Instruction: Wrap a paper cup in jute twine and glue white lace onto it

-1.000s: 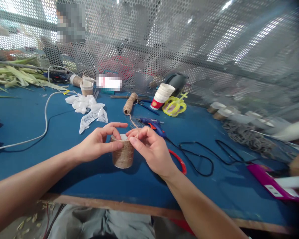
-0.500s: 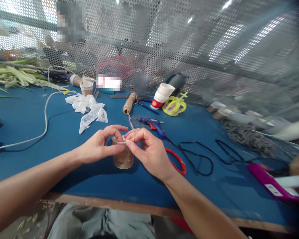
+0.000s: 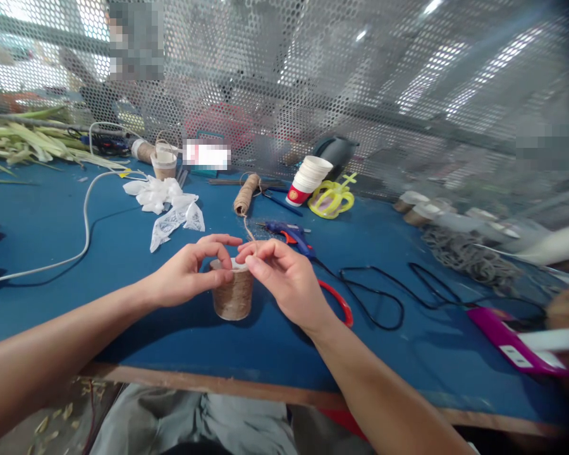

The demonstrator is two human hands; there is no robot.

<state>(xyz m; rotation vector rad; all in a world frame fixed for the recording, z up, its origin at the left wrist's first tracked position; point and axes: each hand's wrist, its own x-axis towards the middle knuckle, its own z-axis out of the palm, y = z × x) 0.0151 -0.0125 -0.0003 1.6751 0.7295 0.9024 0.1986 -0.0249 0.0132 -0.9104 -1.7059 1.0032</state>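
Note:
A twine-wrapped paper cup [image 3: 232, 300] stands on the blue table in front of me, its white rim partly showing. My left hand [image 3: 189, 272] grips the left side of that rim, thumb outside and a finger inside. At the rim's right, my right hand [image 3: 284, 278] pinches a strand of twine [image 3: 249, 230] between thumb and fingertips. The strand leads back to a spool of twine [image 3: 246, 194] lying beyond the hands. Just past my right hand lies a blue glue gun [image 3: 291, 235] with a red trigger.
Stacked paper cups [image 3: 308, 180] and a yellow crown-shaped piece [image 3: 330, 201] are at the back. White crumpled plastic [image 3: 164, 202] lies left of the spool. A red curved thing [image 3: 339, 303], a black cord [image 3: 372, 272] and a purple power strip [image 3: 507, 341] lie right.
My right hand has shifted slightly up and away from the cup's rim with the twine. More of the white rim shows now. My left hand keeps nearly the same place.

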